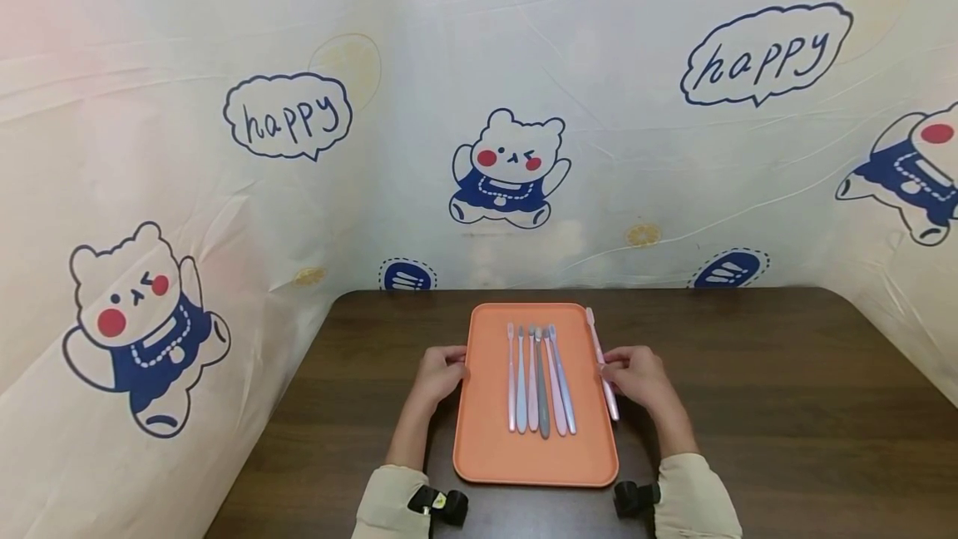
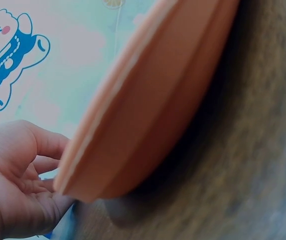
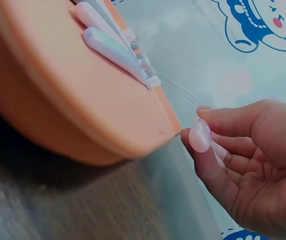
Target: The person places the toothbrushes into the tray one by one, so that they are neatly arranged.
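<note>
An orange tray (image 1: 535, 462) lies on the dark wooden table, with several toothbrushes (image 1: 542, 389) side by side on it, heads toward the far end. They are pink, light blue, grey and lavender. At the tray's left edge, my left hand (image 1: 440, 374) holds the rim between thumb and fingers; the left wrist view shows the hand (image 2: 20, 180) at the corner of the tray's side wall (image 2: 148, 105). My right hand (image 1: 639, 377) pinches a pink toothbrush (image 1: 612, 402) along the tray's right rim. Its rounded handle end (image 3: 200, 135) shows between thumb and fingers in the right wrist view.
The wooden table (image 1: 778, 406) extends to both sides of the tray. Behind and beside it hangs a pale curtain (image 1: 629, 148) printed with bears and the word "happy". Black wrist devices (image 1: 636, 499) sit at both sleeves, near the tray's front corners.
</note>
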Tool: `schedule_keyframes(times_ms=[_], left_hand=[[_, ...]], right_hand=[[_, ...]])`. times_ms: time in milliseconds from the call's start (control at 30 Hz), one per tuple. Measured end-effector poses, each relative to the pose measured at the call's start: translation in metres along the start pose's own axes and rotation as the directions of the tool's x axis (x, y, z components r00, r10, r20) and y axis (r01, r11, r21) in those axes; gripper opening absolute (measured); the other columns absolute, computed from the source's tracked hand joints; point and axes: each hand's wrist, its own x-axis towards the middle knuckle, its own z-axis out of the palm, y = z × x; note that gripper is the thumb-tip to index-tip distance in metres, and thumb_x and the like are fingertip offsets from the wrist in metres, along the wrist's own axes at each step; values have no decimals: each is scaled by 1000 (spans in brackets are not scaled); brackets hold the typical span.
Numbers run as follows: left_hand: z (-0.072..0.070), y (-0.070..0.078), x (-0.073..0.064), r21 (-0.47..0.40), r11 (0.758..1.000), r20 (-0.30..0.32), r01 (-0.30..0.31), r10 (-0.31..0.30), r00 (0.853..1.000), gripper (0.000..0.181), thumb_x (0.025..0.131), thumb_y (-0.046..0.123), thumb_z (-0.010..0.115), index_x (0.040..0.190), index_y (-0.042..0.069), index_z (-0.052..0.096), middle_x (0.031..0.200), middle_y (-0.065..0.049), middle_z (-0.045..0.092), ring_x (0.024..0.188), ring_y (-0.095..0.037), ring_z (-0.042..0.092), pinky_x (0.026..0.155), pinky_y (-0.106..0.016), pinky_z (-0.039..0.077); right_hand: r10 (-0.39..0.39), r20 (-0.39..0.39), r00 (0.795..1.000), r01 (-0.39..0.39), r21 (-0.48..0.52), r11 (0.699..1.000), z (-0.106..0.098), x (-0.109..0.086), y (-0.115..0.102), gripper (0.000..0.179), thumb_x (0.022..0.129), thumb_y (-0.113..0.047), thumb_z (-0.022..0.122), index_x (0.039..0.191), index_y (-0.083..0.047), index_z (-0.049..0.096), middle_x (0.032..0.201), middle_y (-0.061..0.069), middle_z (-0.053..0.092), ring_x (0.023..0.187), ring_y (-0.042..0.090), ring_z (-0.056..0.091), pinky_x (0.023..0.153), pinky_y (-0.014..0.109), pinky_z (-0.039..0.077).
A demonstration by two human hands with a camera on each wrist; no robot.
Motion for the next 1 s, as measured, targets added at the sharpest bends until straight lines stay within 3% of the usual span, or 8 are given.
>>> schedule_keyframes(times_ms=[167,567,1000], left_hand=[[1,-1,3,-7,999,-8,34,-34,999,49,78,-4,57,126,-10,67,114,-24,69,100,-25,63,75,-28,53],[1,-2,3,7,999,-2,47,-47,999,48,80,-5,58,127,-9,66,116,-24,69,101,-25,63,75,-29,54],[1,-3,4,3,999,-1,54,-54,999,47,80,-4,58,126,-8,67,116,-23,70,102,-25,64,76,-29,55]], right_hand=[[-20,-7,1000,20,-4,1000,1,-1,-3,29,91,-7,68,114,11,69,94,20,74,73,14,67,65,30,60],[-36,14,999,36,23,999,9,-2,-7,29,90,-5,68,114,12,69,92,18,76,74,14,70,65,32,60],[-53,-3,999,53,-98,994,19,-4,-14,29,91,-9,70,113,8,71,96,18,76,77,15,67,66,29,55]])
